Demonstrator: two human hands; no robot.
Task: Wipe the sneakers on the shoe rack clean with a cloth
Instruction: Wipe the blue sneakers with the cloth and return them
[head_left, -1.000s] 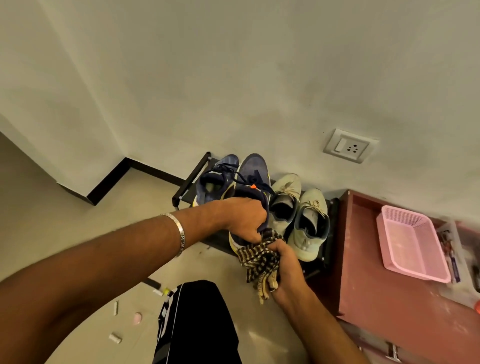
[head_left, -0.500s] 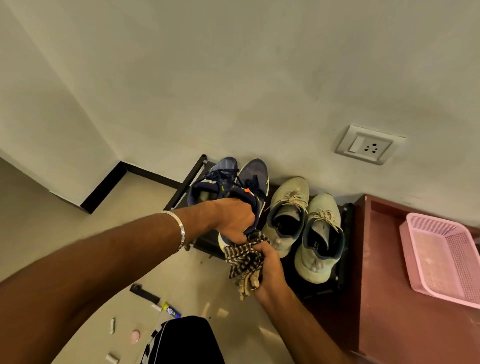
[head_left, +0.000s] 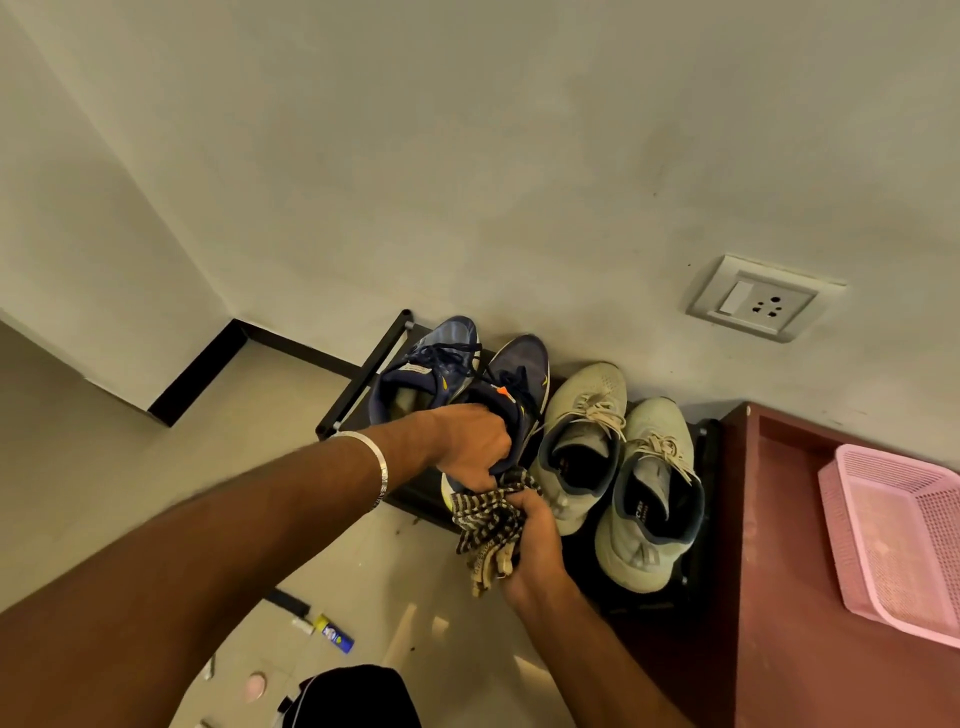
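Wall: one pale wall (head_left: 467, 156) fills the upper view; one socket plate (head_left: 763, 299) is set in it at right.
Floor: one tiled floor (head_left: 130, 467), black skirting along the wall foot.
Table: one red-brown table (head_left: 789, 597) at right, just beside the rack; one pink mesh basket (head_left: 904, 540) rests on it.
Shoe rack: one black shoe rack (head_left: 363, 374) against the wall; four sneakers in all, two pairs.
Pale sneakers: two. Left pale sneaker (head_left: 582, 415) and right pale sneaker (head_left: 649, 493) sit side by side on the rack, toes to the wall, touching each other.
Blue sneakers: two. Far blue sneaker (head_left: 441, 358) sits at the rack's left end. Held blue sneaker (head_left: 519, 374) lies between it and the pale pair, its heel end toward the rack's front edge.
Left hand: one left hand (head_left: 470, 441), fingers curled round the heel collar of the held blue sneaker; one silver bangle (head_left: 376, 467) on the wrist.
Right hand: one right hand (head_left: 535, 540), fingers closed round the cloth.
Cloth: one checked cloth (head_left: 485, 519), bunched, touching the heel of the held blue sneaker just below the left hand; a loose end hangs down past the right fingers.
Floor litter: one small blue-and-yellow tube (head_left: 335, 634), one pink disc (head_left: 254, 686); other bits too small to tell.
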